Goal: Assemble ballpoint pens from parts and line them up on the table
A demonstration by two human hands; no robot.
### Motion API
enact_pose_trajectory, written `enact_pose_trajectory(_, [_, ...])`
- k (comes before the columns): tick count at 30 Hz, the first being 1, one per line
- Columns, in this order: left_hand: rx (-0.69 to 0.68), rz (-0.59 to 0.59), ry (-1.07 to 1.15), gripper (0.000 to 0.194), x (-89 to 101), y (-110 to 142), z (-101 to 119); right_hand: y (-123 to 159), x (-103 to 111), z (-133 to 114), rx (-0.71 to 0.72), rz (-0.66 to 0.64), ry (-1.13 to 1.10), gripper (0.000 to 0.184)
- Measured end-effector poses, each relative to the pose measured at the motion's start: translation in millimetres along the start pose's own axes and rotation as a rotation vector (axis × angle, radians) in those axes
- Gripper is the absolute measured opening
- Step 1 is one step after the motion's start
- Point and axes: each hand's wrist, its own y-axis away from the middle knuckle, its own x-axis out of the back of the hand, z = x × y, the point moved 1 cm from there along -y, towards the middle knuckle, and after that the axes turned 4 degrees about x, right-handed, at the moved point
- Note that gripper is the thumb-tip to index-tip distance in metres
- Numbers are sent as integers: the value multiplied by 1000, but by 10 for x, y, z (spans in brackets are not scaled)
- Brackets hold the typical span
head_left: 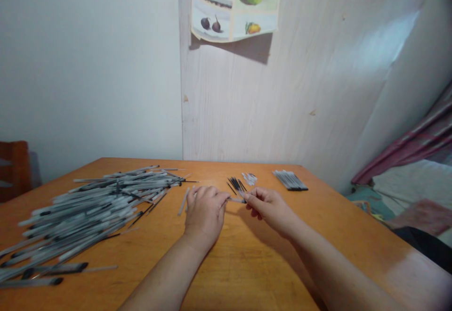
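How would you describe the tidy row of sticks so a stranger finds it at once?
On the orange-brown table, look past the right hand toward the far right corner. A flat row of pale sticks lies there, side by side, dark ends nearest the viewer, unlike the jumbled heap at left.

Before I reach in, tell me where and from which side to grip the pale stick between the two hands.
Probably pinch the pale stick by its bare middle, from the near side: the left hand and right hand hold it toward its ends, and thin dark rods lie just beyond. It is slim and runs crosswise, so a light pinch should suit.
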Motion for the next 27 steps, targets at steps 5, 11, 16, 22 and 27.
enact_pose_trajectory(5, [-30, 29, -32, 26, 23, 1, -13, 11, 0, -12, -64, -66, -26, 30])
enact_pose_trajectory(11, [-50, 67, -67, 26, 1, 5, -27, -1, -29, 26, -48, -87, -112, 22])
enact_pose_trajectory(16, [42, 202, -70, 43, -39, 2, -53, -50, -9, 87, -9, 51, -82, 25])
enact_pose_trajectory(22, [167, 209, -30, 30, -74, -13, -101, -110, 20, 149, 28, 169, -18, 24])
enact_pose_trajectory(27, [54, 111, -24, 19, -121, -1, -92, -215, 91, 316, 72, 285, 46, 25])
